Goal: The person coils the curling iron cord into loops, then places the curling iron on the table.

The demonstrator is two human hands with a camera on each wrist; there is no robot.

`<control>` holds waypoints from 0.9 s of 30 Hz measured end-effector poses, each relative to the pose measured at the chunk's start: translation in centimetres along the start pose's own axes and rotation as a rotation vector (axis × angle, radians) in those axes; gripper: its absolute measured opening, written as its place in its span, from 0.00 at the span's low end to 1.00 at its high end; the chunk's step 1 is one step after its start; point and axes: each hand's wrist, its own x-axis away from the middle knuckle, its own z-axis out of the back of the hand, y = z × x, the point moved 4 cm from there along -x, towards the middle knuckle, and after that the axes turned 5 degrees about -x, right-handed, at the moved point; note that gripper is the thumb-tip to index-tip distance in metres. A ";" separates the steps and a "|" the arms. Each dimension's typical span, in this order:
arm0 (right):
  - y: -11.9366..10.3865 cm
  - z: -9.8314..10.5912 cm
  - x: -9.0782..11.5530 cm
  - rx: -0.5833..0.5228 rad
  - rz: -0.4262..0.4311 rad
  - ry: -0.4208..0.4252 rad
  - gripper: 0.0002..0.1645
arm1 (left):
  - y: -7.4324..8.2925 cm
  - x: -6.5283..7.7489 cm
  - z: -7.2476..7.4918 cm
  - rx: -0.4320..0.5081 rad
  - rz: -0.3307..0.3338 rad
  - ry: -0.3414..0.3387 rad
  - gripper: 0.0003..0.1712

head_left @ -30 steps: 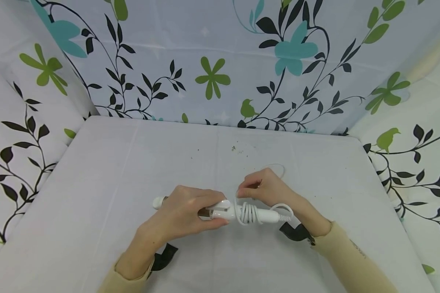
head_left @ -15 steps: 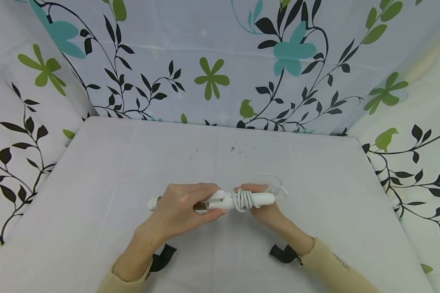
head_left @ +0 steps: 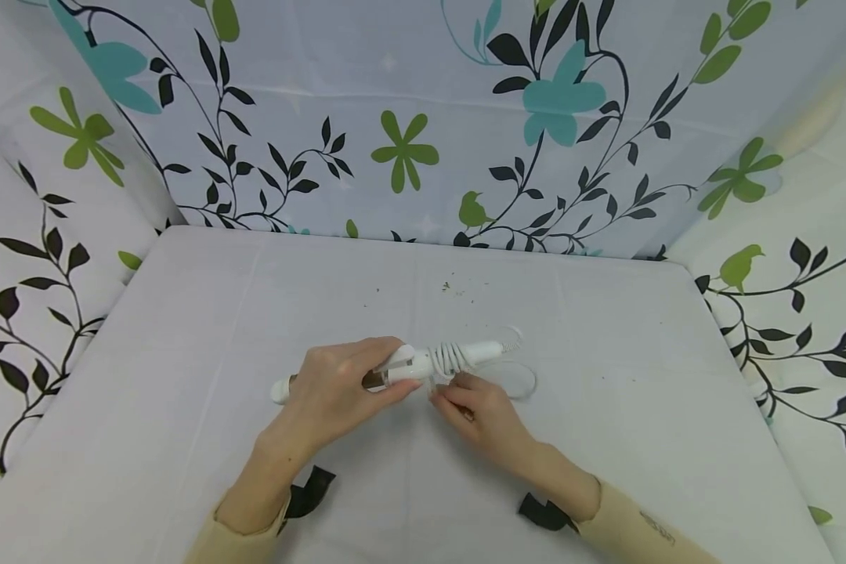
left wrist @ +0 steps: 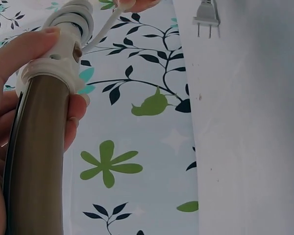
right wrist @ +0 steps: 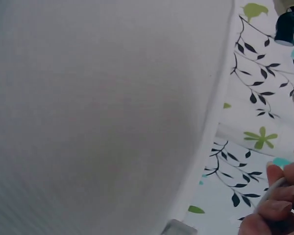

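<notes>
My left hand (head_left: pixel 331 388) grips a curling iron (head_left: pixel 482 352) where its white handle meets the brown barrel (left wrist: pixel 39 152), thumb on the near side. The iron is held above the table, its handle end toward the right and tilted a little away. Several turns of white cord (head_left: pixel 448 359) are wound around the handle. Just below these turns, my right hand (head_left: pixel 489 423) pinches the cord between thumb and fingers. In the right wrist view the cord (right wrist: pixel 270 192) runs between those fingers. A two-pin plug (left wrist: pixel 207 18) shows in the left wrist view.
A white-covered table (head_left: pixel 289 282) lies under both hands, with small dark specks (head_left: pixel 447 287) toward its back. Leaf-patterned curtains (head_left: pixel 409 86) surround it at the back and sides. A loose cord loop (head_left: pixel 525 380) hangs right of the handle.
My right hand has gone from the far side of the handle, under it, to the near side with the cord. The curling iron has moved slightly left and away, its handle end tilting farther back.
</notes>
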 end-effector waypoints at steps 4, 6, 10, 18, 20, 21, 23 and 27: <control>-0.9 0.0 0.0 0.037 0.041 -0.047 0.07 | -0.5 0.0 -0.3 -0.042 0.003 0.005 0.19; -1.3 0.1 0.0 0.056 0.028 -0.074 0.09 | -0.8 0.1 -0.5 -0.061 0.005 0.006 0.20; -2.1 0.3 0.0 0.094 0.007 -0.119 0.12 | -1.3 0.2 -0.7 -0.086 0.002 0.013 0.20; -3.4 0.6 0.4 0.134 0.038 -0.178 0.14 | -2.3 0.4 -1.2 -0.127 0.011 0.006 0.23; -3.4 0.8 0.5 0.127 0.011 -0.186 0.11 | -2.4 0.4 -1.4 -0.130 0.011 -0.002 0.24; -3.5 0.9 0.5 0.119 -0.005 -0.188 0.10 | -2.4 0.4 -1.4 -0.134 0.008 -0.005 0.25; -3.5 1.1 0.6 0.094 -0.040 -0.195 0.08 | -2.5 0.4 -1.6 -0.153 0.003 -0.015 0.26; -3.9 1.6 0.7 0.030 -0.109 -0.208 0.07 | -2.7 0.5 -1.7 -0.223 -0.007 -0.033 0.29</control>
